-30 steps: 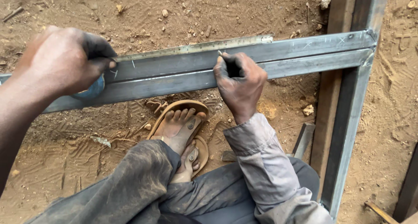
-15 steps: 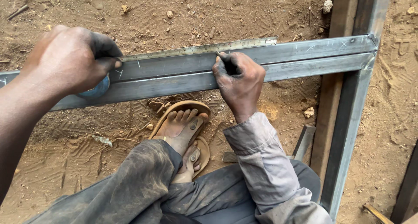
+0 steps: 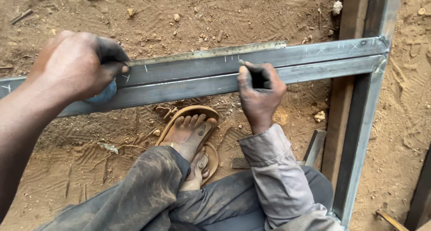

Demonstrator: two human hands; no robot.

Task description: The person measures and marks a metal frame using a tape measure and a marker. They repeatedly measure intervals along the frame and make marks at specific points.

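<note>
A long grey steel tube [image 3: 314, 65] lies across the sandy ground and meets an upright frame member [image 3: 359, 136] at its right end. My left hand [image 3: 76, 65] presses a blue tape measure case [image 3: 104, 94] against the tube at the left. Its metal blade [image 3: 202, 56] runs along the tube's far edge. My right hand [image 3: 260, 94], in a grey sleeve, grips a small dark marking tool [image 3: 258, 80] with its tip on the tube, next to short scratched marks.
A foot in a brown sandal [image 3: 188, 127] rests on the sand just below the tube, with dusty trousers [image 3: 148, 195] beneath. A wooden plank [image 3: 350, 15] lies beside the frame member. Stones [image 3: 336, 7] and scraps dot the dirt.
The view has shifted slightly. Both hands keep their places on the tube; the right hand's tool tip stays at the marks.
</note>
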